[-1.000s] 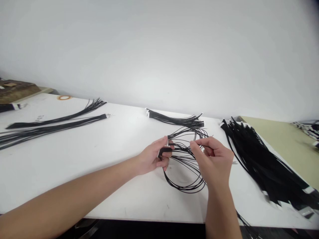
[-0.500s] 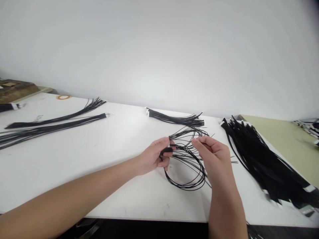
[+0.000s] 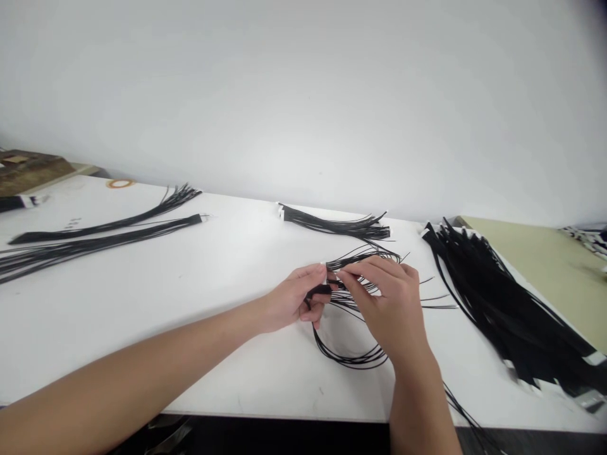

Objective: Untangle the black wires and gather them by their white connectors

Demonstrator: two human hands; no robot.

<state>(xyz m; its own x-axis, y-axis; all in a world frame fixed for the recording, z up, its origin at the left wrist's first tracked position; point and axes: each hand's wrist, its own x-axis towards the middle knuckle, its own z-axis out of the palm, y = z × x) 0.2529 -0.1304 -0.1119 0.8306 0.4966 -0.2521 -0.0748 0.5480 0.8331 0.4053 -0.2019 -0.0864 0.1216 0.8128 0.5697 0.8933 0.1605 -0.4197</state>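
Right hand (image 3: 389,297) is shifting toward nine o'clock, pinched narrow. Left hand (image 3: 307,296) is gripping thin black wires (image 3: 344,300) looping lengthwise toward three, near white-ended black cables (image 3: 505,303).

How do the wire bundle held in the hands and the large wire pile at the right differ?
The held bundle curves into loops; the large pile lies stretched out. The held bundle is sparse, the large pile dense. The left hand grips the held bundle; the large pile lies untouched on the white table. Both are black.
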